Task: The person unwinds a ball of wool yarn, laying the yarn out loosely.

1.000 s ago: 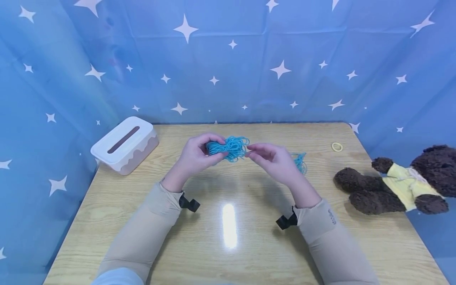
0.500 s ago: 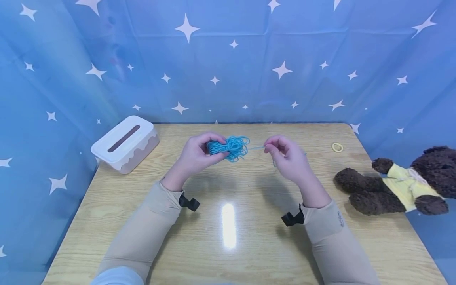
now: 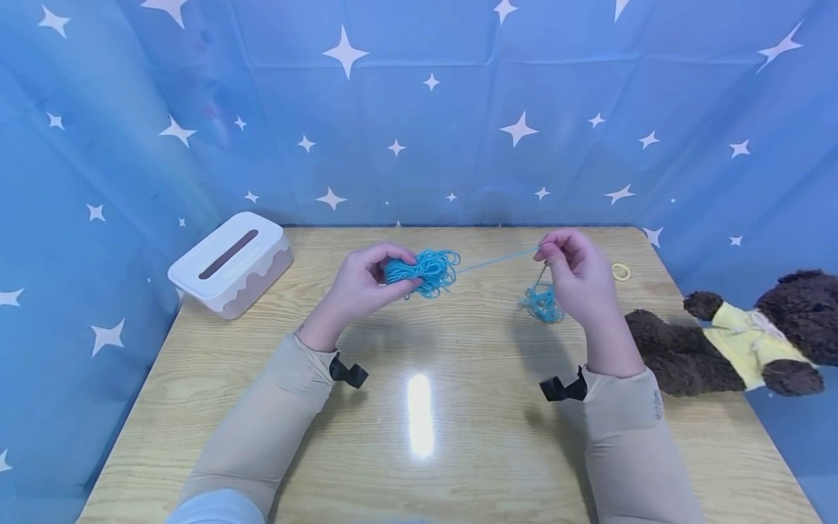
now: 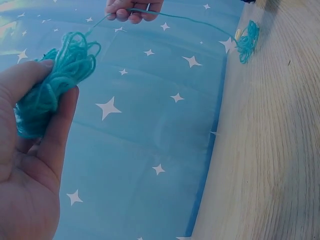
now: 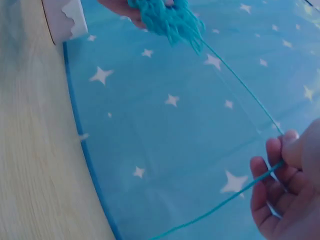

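Note:
A looped bundle of turquoise yarn (image 3: 428, 273) is held above the table by my left hand (image 3: 366, 285), thumb on one side and fingers on the other. One strand (image 3: 497, 259) stretches from the bundle up to my right hand (image 3: 579, 273), which pinches it between thumb and fingertips. Past that pinch the yarn runs down to a small loose pile (image 3: 543, 303) of the same yarn on the table. In the right wrist view the strand (image 5: 242, 82) looks taut between the hands. The left wrist view shows the bundle (image 4: 57, 80) with its loops spilling beyond the fingertips.
At the table's back left stands a white box (image 3: 229, 262) with a slotted lid. A yellow ring (image 3: 620, 271) lies behind my right hand. A brown teddy bear (image 3: 753, 335) in a yellow top lies along the right edge. A starry blue curtain (image 3: 419, 109) hangs behind.
My right hand has moved right and slightly away from me, drawing a strand out of the bundle. The left hand has stayed nearly still.

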Tool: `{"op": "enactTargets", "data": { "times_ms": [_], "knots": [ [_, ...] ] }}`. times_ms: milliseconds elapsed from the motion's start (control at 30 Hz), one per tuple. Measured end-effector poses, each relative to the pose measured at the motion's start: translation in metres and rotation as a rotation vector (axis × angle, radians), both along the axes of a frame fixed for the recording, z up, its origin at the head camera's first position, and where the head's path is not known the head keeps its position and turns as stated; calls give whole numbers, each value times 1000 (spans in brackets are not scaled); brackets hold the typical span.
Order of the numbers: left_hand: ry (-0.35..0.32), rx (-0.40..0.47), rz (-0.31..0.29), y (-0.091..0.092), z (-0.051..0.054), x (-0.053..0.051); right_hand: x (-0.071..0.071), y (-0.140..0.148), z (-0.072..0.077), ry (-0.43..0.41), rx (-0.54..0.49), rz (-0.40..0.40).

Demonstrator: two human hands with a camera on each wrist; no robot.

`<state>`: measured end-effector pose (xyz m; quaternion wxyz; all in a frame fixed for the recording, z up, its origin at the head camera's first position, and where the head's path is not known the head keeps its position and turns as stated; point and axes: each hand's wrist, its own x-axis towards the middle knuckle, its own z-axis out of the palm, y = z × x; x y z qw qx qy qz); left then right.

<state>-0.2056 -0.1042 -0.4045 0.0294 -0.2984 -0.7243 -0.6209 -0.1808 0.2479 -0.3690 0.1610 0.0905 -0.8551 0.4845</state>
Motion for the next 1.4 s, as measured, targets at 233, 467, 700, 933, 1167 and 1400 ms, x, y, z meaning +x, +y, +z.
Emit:
{"op": "enactTargets", "data": {
  "times_ms": [233, 467, 700, 933, 1167, 1400],
  "knots": [
    [38, -11, 20, 0, -1, -1, -6, 25, -3, -42, 43, -63],
    [49, 6, 41, 1, -1, -2, -8, 39, -2, -94, 78, -160],
    [19, 30, 21, 0, -1, -3, -9, 45, 2, -227, 81, -276],
    [-6, 40, 18, -1, 0, -4, -12, 55, -2, -306, 254, -326],
    [31, -37, 19, -2, -1, -4, -17, 66, -12, -373, 365, -295],
    [66, -126, -7, -3, -3, -8, -18, 68, -15, -386, 361, -289]
  ]
}}
